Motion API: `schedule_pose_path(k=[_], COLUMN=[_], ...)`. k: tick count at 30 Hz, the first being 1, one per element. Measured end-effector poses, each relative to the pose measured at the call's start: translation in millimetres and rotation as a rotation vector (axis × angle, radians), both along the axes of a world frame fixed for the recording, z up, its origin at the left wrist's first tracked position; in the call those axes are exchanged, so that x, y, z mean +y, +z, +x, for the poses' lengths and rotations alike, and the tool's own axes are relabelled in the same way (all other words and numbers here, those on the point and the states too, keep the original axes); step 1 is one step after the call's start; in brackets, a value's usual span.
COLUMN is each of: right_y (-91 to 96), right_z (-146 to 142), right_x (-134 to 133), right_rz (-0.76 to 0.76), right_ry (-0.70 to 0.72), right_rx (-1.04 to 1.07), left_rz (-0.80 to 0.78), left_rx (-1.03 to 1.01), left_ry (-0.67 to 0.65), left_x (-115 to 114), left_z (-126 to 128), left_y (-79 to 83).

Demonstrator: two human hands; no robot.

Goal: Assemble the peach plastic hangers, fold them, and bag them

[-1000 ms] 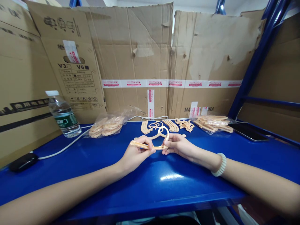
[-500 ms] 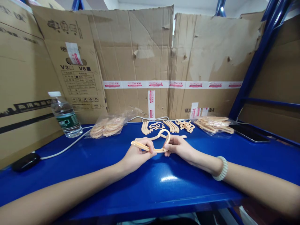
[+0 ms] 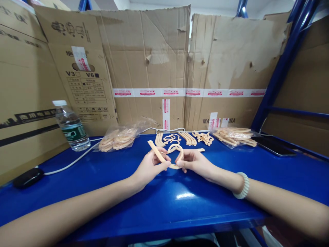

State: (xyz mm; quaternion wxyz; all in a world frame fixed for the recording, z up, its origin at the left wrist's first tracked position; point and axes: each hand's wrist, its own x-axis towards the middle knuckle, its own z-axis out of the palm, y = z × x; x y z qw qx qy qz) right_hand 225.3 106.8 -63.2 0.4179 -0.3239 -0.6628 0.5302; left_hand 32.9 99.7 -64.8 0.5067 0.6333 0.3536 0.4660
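Above the blue table, my left hand [image 3: 147,169] is closed around a beige plastic hanger arm [image 3: 156,150], its free end pointing up and left. My right hand [image 3: 197,162] pinches a curved beige hanger hook [image 3: 182,153] near its lower end. Both pieces meet between the fingertips; whether they are joined I cannot tell. Behind my right hand lies another hanger arm [image 3: 201,150], partly hidden. Farther back are hanger arms in two groups, left [image 3: 159,140] and right [image 3: 188,139], with loose hooks [image 3: 172,138] between them and a pile of small pieces [image 3: 204,138].
Bagged beige pieces lie at left [image 3: 118,139] and right [image 3: 235,136]. A water bottle [image 3: 74,132], a black device [image 3: 28,177] and a white cable [image 3: 69,167] are on the left. A phone [image 3: 276,145] lies far right. Cardboard [image 3: 149,68] walls the back.
The hanger arm in my left hand has turned, its free end swinging upward and showing its broad face. The hook has tipped slightly lower and left. My hands stay nearly in place.
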Motion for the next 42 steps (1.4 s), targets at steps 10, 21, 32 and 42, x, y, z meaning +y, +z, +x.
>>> schedule_pose_path(k=[10, 21, 32, 42], right_y=[9.1, 23.8, 11.3, 11.8], right_z=[-3, 70, 64, 56], right_x=[1, 83, 97, 92], right_rz=[0.028, 0.995, 0.980, 0.648], right_ry=[0.015, -0.327, -0.202, -0.428], right_rx=[0.031, -0.931, -1.011, -0.407], left_rz=[-0.006, -0.065, -0.054, -0.056], left_rx=[0.147, 0.120, 0.115, 0.095], left_ry=[-0.087, -0.056, -0.040, -0.055], left_x=[0, -2, 1, 1], left_z=[2, 3, 2, 2], left_y=[0.8, 9.3, 4.6, 5.3])
